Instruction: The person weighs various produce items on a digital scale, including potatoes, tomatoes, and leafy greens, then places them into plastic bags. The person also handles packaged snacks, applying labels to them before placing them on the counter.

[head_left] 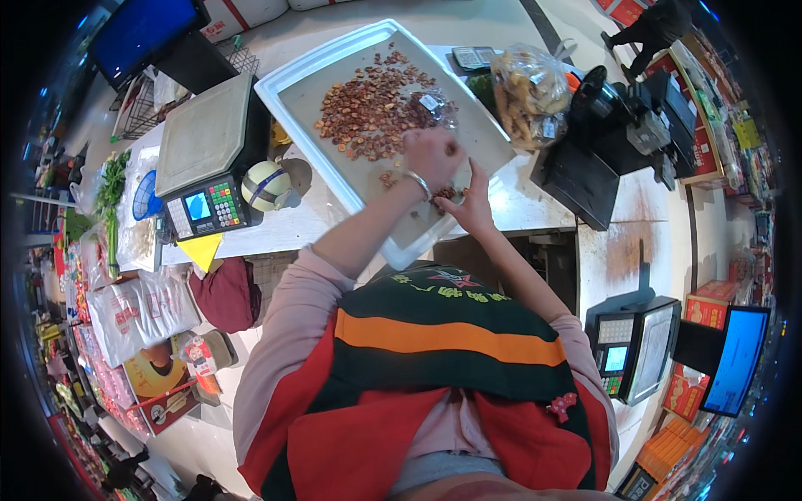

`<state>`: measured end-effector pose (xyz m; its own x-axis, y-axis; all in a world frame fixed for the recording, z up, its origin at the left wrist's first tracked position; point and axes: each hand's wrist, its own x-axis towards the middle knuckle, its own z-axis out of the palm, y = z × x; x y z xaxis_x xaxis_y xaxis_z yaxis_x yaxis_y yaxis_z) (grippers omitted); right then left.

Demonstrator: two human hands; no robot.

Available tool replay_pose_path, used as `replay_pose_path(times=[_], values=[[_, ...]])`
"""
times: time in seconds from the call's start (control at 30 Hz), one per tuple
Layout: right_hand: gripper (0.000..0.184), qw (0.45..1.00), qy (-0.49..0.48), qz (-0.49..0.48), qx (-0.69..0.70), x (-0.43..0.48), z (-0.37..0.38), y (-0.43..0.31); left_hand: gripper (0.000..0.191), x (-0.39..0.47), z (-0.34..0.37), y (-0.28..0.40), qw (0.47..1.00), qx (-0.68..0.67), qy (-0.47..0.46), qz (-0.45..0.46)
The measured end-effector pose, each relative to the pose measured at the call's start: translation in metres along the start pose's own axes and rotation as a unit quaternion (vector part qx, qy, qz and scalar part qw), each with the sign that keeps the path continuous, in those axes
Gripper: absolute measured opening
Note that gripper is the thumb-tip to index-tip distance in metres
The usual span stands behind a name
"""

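A white rectangular tray on the counter holds many brown dried pieces, perhaps dried fruit. My left hand, with a bracelet at its wrist, is over the tray's middle with its fingers curled; whether anything is inside them cannot be told. A clear plastic bag of dark pieces with a label lies just beyond it. Nearer the tray's front right corner, my right hand has thumb and fingers apart beside a small dark heap of the pieces.
Left of the tray are a weighing scale and a pale round fruit or vegetable with tape around it. To the right stand bagged ginger-like roots and black counter equipment. Another scale sits at the lower right. A person is at the far right.
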<state>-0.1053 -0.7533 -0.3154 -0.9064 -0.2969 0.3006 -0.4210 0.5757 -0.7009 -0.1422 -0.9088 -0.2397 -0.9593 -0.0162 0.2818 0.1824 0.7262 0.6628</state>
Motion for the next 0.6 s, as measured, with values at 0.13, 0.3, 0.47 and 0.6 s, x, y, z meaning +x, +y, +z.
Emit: replay_pose_path(times=[0.13, 0.3, 0.47, 0.6], values=[[0.088, 0.997, -0.022, 0.059, 0.041, 0.024, 0.020, 0.023, 0.017, -0.022, 0.006, 0.027, 0.981, -0.178, -0.050, -0.061], [0.069, 0.944, -0.068, 0.203, 0.251, 0.029, 0.010, 0.034, 0.024, 0.005, -0.018, -0.036, 0.964, -0.141, 0.141, 0.177], [0.071, 0.916, -0.130, 0.234, 0.301, 0.042, -0.015, 0.033, 0.074, 0.059, -0.070, -0.162, 0.956, 0.232, 0.070, -0.163], [0.078, 0.926, -0.147, 0.208, 0.277, 0.048, -0.027, 0.034, 0.078, 0.068, -0.065, -0.194, 0.930, 0.310, -0.057, -0.190]])
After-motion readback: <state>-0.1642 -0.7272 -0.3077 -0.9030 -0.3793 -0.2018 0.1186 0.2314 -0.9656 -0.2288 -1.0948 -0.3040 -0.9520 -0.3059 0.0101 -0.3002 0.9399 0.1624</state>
